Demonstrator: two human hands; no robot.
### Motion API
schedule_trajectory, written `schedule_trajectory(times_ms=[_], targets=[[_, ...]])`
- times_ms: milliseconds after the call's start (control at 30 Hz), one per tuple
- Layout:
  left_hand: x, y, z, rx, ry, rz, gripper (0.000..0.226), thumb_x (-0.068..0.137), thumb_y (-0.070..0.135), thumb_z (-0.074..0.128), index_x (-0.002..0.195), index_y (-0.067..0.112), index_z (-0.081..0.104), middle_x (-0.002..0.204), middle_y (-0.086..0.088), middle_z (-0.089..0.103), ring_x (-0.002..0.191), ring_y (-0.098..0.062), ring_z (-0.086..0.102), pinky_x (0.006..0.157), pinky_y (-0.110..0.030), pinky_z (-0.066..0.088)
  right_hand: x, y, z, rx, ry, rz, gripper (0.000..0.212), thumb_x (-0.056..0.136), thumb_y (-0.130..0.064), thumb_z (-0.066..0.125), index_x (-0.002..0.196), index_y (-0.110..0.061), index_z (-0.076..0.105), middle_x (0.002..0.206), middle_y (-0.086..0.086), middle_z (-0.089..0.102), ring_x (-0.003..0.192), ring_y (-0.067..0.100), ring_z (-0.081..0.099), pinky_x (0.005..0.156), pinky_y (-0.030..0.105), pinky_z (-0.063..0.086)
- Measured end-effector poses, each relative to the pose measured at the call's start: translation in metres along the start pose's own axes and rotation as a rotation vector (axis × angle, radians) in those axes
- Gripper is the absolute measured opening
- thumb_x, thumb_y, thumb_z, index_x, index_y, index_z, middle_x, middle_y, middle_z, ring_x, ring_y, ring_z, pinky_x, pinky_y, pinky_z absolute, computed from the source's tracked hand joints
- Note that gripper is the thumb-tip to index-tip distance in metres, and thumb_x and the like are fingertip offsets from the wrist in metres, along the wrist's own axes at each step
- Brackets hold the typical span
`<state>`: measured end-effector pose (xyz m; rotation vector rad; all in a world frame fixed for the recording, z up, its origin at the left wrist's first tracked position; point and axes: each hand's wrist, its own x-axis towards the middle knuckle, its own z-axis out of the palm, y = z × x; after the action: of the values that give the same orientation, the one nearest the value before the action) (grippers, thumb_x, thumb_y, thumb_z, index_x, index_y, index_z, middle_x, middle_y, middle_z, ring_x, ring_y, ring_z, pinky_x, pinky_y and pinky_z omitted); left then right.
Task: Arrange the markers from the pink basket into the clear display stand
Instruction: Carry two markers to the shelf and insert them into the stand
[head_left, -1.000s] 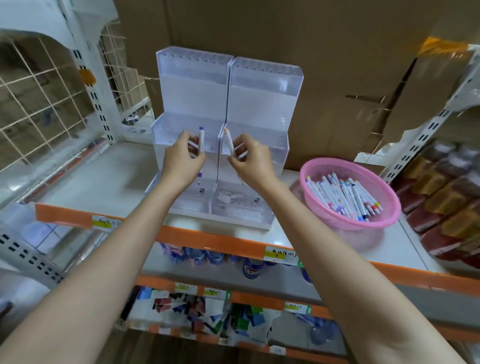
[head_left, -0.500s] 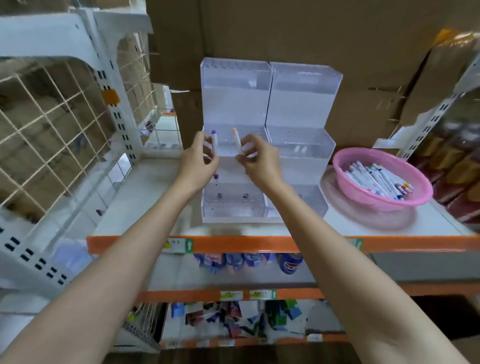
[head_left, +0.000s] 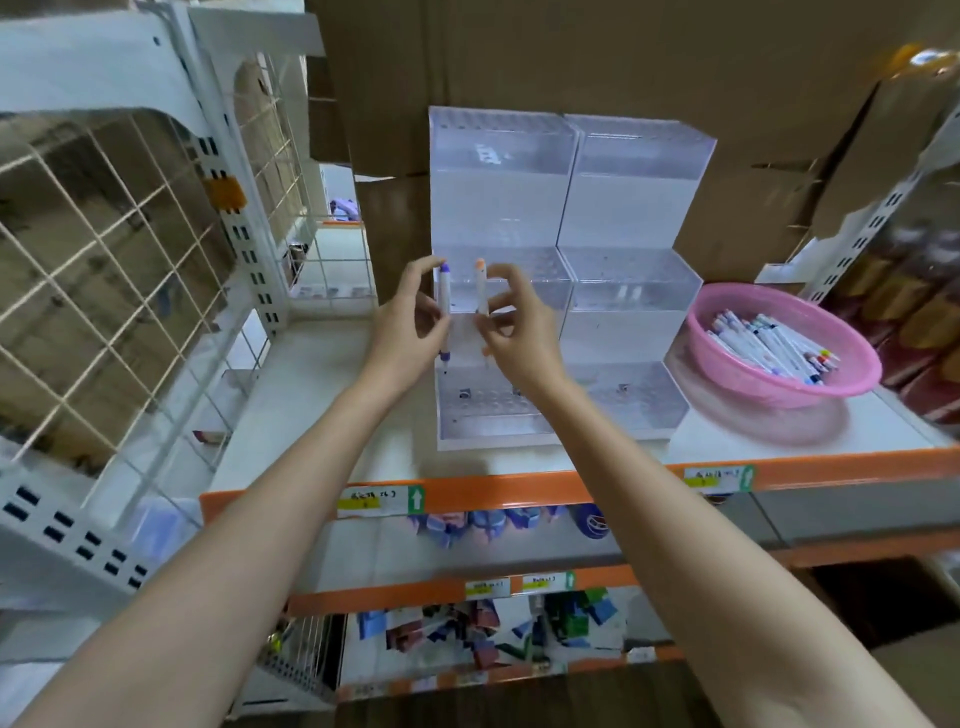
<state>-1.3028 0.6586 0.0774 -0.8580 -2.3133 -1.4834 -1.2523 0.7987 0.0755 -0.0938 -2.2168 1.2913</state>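
Note:
The clear display stand (head_left: 628, 208) rises in three stepped tiers on the white shelf, two units side by side. My left hand (head_left: 410, 325) pinches an upright white marker with purple caps (head_left: 444, 306) in front of the left unit's middle tier. Beside it my right hand (head_left: 511, 332) pinches an upright white marker with an orange cap (head_left: 481, 291). Both markers hang above the lowest tier's holes. The pink basket (head_left: 852, 366) sits to the right of the stand with several white markers (head_left: 769, 343) lying in it.
The shelf has an orange front edge (head_left: 519, 486) with price labels. A white wire-mesh rack (head_left: 119, 249) stands at the left. Cardboard boxes (head_left: 519, 52) back the stand. Packaged goods fill the right shelf and the lower shelves.
The view has swung so the stand and basket sit further right. Both hands stay together at the left unit's middle tier, each still holding its marker upright.

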Motion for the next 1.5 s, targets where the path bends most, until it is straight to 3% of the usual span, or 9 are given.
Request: schedule_trajectory(times_ms=[200, 433, 567, 633, 733, 833, 1233, 1400, 1500], targets=[[-0.002, -0.002, -0.001, -0.035, 0.002, -0.007, 0.05, 0.086, 0.009, 0.064, 0.13, 0.025, 0.045, 0.077, -0.004, 0.061, 0.075, -0.015, 0.063, 0.072, -0.036, 0.056, 0.001, -0.001, 0.004, -0.024, -0.043, -0.035, 0.064, 0.086, 0.003, 0.062, 0.136, -0.033, 0.043, 0.078, 0.003, 0.061, 0.071, 0.018, 0.065, 0.065, 0.039, 0.059], [-0.006, -0.004, 0.001, -0.034, 0.055, 0.003, 0.042, 0.088, 0.012, 0.065, 0.126, 0.022, 0.049, 0.078, -0.001, 0.062, 0.075, -0.008, 0.063, 0.072, -0.022, 0.054, -0.001, 0.001, 0.007, -0.007, -0.021, -0.08, 0.049, 0.088, -0.005, 0.065, 0.125, -0.032, 0.046, 0.075, 0.01, 0.058, 0.061, 0.025, 0.063, 0.054, 0.045, 0.054], [-0.009, -0.006, 0.004, -0.007, 0.112, 0.02, 0.04, 0.086, 0.011, 0.067, 0.123, 0.019, 0.053, 0.077, 0.009, 0.059, 0.076, -0.005, 0.062, 0.071, -0.017, 0.052, -0.004, 0.0, 0.007, 0.042, 0.01, -0.068, 0.037, 0.089, -0.002, 0.063, 0.119, -0.02, 0.049, 0.078, 0.018, 0.054, 0.062, 0.028, 0.06, 0.045, 0.032, 0.051], [-0.01, -0.008, 0.005, -0.004, 0.133, 0.018, 0.04, 0.085, 0.01, 0.068, 0.121, 0.018, 0.054, 0.079, 0.012, 0.059, 0.078, -0.002, 0.061, 0.071, -0.016, 0.052, -0.004, -0.001, 0.008, 0.055, 0.026, -0.068, 0.036, 0.089, -0.001, 0.063, 0.114, -0.023, 0.05, 0.078, 0.019, 0.054, 0.062, 0.028, 0.059, 0.043, 0.025, 0.048], [-0.01, -0.01, 0.007, -0.007, 0.155, 0.009, 0.039, 0.084, 0.009, 0.07, 0.119, 0.018, 0.055, 0.083, 0.015, 0.059, 0.081, 0.002, 0.061, 0.072, -0.014, 0.052, -0.004, -0.001, 0.012, 0.031, 0.05, -0.058, 0.041, 0.088, -0.003, 0.064, 0.106, -0.034, 0.045, 0.071, 0.012, 0.056, 0.058, 0.025, 0.058, 0.047, 0.035, 0.049], [-0.01, -0.011, 0.008, -0.004, 0.158, 0.016, 0.038, 0.084, 0.008, 0.069, 0.118, 0.017, 0.055, 0.086, 0.008, 0.061, 0.082, 0.001, 0.061, 0.072, -0.014, 0.052, -0.004, 0.002, 0.016, -0.02, 0.075, -0.06, 0.039, 0.087, -0.005, 0.065, 0.106, -0.032, 0.044, 0.066, 0.0, 0.057, 0.055, 0.017, 0.059, 0.051, 0.033, 0.047], [-0.012, -0.013, 0.012, 0.128, 0.081, 0.022, 0.022, 0.089, 0.013, 0.063, 0.11, 0.016, 0.058, 0.088, -0.003, 0.065, 0.077, -0.011, 0.063, 0.068, -0.022, 0.053, -0.006, 0.004, 0.02, -0.197, 0.011, -0.054, 0.029, 0.092, -0.019, 0.062, 0.109, -0.034, 0.043, 0.076, -0.008, 0.066, 0.068, 0.015, 0.067, 0.06, 0.042, 0.055], [-0.01, -0.007, 0.011, 0.175, 0.054, 0.045, 0.019, 0.092, 0.014, 0.06, 0.111, 0.013, 0.056, 0.087, 0.0, 0.063, 0.075, -0.012, 0.061, 0.063, -0.014, 0.048, -0.005, 0.002, 0.015, -0.263, 0.024, -0.08, 0.022, 0.095, -0.023, 0.06, 0.115, -0.022, 0.05, 0.082, -0.002, 0.07, 0.069, 0.019, 0.068, 0.062, 0.04, 0.056], [-0.009, -0.007, 0.013, 0.183, 0.053, 0.058, 0.023, 0.091, 0.011, 0.059, 0.113, 0.015, 0.054, 0.084, 0.002, 0.061, 0.073, -0.013, 0.062, 0.063, -0.021, 0.053, -0.005, -0.001, 0.014, -0.249, 0.027, -0.093, 0.023, 0.095, -0.024, 0.06, 0.116, -0.019, 0.051, 0.084, 0.004, 0.072, 0.069, 0.02, 0.069, 0.062, 0.039, 0.057]])
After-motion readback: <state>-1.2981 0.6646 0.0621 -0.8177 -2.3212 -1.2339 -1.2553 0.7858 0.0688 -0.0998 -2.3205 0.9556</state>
